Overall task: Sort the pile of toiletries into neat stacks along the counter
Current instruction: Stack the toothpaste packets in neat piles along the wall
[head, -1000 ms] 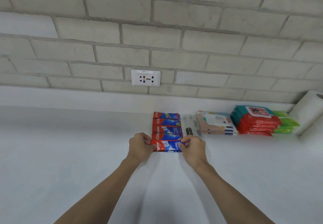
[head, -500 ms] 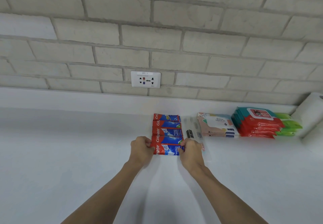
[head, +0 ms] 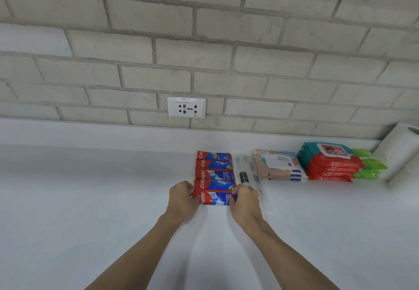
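Several red and blue toothpaste boxes point(head: 214, 174) lie side by side in a row running from the back wall toward me on the white counter point(head: 90, 199). The nearest toothpaste box point(head: 215, 198) is held at both ends: my left hand point(head: 182, 195) grips its left end and my right hand point(head: 243, 200) grips its right end, fingers curled over it. Right of the row lie clear toothbrush packs point(head: 248, 174), then a stack of pastel wipe packs point(head: 277, 167), then a stack of red and teal wipe packs point(head: 328, 162) with green packs point(head: 369, 165) beside it.
A paper towel roll point(head: 401, 151) lies at the far right against the brick wall. A white power socket point(head: 186, 107) is on the wall above the toothpaste row. The counter stretches left and toward me from the stacks.
Both hands stay on the ends of the nearest toothpaste box, which has shifted slightly nearer the row. The view has moved only a little.
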`<state>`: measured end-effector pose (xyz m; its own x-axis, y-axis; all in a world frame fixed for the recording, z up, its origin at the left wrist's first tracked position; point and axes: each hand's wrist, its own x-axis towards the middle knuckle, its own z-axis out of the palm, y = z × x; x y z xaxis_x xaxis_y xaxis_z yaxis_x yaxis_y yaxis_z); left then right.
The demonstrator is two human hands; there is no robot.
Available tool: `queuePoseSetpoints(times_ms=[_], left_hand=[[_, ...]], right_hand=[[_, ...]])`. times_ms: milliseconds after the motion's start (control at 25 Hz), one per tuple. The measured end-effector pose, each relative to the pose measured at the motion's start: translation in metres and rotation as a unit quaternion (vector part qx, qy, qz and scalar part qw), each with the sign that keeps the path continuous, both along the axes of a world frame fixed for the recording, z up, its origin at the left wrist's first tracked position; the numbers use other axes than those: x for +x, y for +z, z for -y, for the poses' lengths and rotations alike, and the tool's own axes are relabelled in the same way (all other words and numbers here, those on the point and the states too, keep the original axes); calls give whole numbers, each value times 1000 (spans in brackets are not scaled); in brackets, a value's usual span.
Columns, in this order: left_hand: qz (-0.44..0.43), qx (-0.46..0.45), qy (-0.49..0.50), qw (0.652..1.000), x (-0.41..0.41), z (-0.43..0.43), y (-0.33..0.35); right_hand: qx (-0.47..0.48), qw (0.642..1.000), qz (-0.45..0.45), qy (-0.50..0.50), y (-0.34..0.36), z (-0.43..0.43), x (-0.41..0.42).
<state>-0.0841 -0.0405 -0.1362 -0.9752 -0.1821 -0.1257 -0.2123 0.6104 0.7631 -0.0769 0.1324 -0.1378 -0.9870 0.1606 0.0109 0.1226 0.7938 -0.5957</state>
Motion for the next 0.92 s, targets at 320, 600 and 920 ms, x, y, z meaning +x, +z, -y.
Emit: queuePoseSetpoints(times_ms=[320, 600, 920], left_hand=[[0, -2, 5, 1000, -1, 0, -2], [-8, 13, -1, 1000, -4, 4, 0], [-46, -29, -12, 998, -41, 2, 23]], right_hand=[[8, 1000, -7, 14, -1, -4, 5], [-44, 998, -31, 26, 6, -15, -2], [-70, 994, -29, 74, 30, -19, -49]])
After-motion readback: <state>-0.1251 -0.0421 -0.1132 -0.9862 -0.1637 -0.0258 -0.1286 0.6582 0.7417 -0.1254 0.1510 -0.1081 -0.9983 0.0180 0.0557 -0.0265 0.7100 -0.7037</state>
